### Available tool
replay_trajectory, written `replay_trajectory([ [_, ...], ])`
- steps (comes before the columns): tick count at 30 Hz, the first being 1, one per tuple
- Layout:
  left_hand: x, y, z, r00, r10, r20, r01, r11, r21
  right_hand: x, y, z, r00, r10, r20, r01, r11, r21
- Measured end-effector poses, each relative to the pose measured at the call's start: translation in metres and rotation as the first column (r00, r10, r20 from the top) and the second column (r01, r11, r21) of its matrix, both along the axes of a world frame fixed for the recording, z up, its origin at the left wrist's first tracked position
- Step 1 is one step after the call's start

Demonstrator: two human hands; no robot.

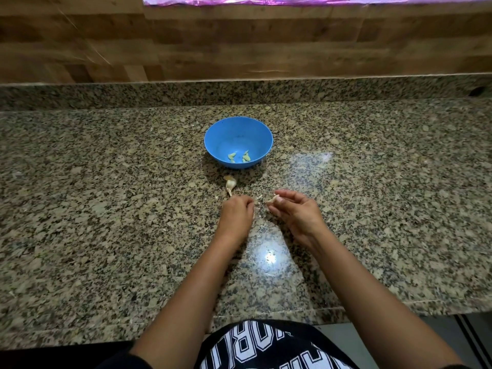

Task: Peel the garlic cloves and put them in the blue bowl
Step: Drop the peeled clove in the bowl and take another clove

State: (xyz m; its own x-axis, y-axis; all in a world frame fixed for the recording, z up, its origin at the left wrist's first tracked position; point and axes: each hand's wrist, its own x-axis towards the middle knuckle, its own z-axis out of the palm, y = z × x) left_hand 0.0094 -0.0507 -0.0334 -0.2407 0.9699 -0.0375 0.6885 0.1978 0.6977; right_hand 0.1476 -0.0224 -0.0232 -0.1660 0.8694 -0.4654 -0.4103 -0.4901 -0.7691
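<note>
Right hand [294, 210]: fingers [287, 195] pinch garlic clove [272, 200]. Left hand [237, 213]: knuckles up over counter [106, 209], fingers curled, contents cannot be told.

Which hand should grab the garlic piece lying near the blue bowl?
Left: the left hand sits nearest the garlic piece, while the right hand already pinches a clove.

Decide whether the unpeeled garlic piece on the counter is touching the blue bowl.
Apart. The head view shows a strip of granite counter between the garlic piece and the blue bowl.
</note>
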Motion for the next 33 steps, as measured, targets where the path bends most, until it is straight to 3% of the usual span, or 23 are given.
replay_trajectory([
  [3,0.002,0.001,-0.002,0.995,-0.043,-0.093,0.040,0.999,-0.037,0.000,0.002,0.000,1.000,0.016,-0.019,-0.016,1.000,-0.022],
  [11,0.001,0.004,0.002,0.990,0.022,-0.141,-0.028,0.999,-0.037,0.001,0.004,0.000,0.999,0.031,-0.015,-0.032,0.999,-0.037],
  [18,0.002,0.005,0.008,0.982,-0.126,0.139,0.121,0.991,0.049,-0.002,0.003,0.003,0.998,0.054,0.012,-0.054,0.998,-0.015],
  [24,0.001,0.004,0.007,0.974,-0.097,0.204,0.084,0.994,0.074,-0.003,0.002,0.003,0.995,0.087,0.045,-0.088,0.996,0.020],
  [29,0.001,0.003,0.004,0.905,0.002,0.425,0.003,1.000,-0.010,-0.005,0.004,0.005,0.991,0.114,0.068,-0.114,0.993,0.005],
  [33,0.001,0.003,0.002,0.908,0.068,0.412,-0.068,0.998,-0.015,-0.006,0.004,0.006,0.985,0.147,0.089,-0.147,0.989,-0.008],
])
